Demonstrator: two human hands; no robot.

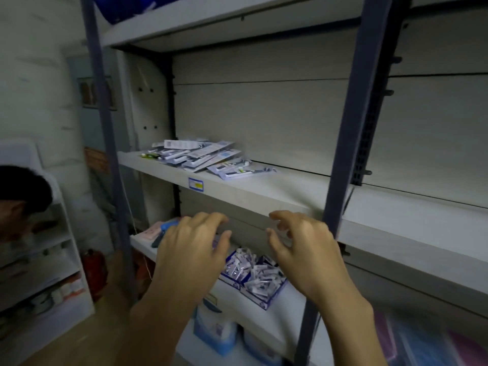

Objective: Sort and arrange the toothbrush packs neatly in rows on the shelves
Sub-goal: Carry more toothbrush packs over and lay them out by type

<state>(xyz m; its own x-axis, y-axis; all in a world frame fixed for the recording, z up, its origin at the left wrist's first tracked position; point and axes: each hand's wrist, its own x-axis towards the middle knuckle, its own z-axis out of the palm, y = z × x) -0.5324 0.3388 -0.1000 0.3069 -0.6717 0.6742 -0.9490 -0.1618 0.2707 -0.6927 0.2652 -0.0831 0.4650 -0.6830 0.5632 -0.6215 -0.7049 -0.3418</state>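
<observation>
Fingers of both hands are loosely curled and hold nothing, the left hand [191, 249] and right hand [303, 249] raised side by side in front of the shelf edge [264, 204], below the toothbrush packs [200, 157], which lie up and to the left of them, so the left hand looks the nearer for a first reach. Those packs are flat white-and-blue blister cards heaped in a loose overlapping pile at the left end of the middle shelf, their long axes mostly running left to right but fanned at differing angles. On the shelf beneath, just behind the hands, sits a blue-and-white box of small packets [258, 278].
</observation>
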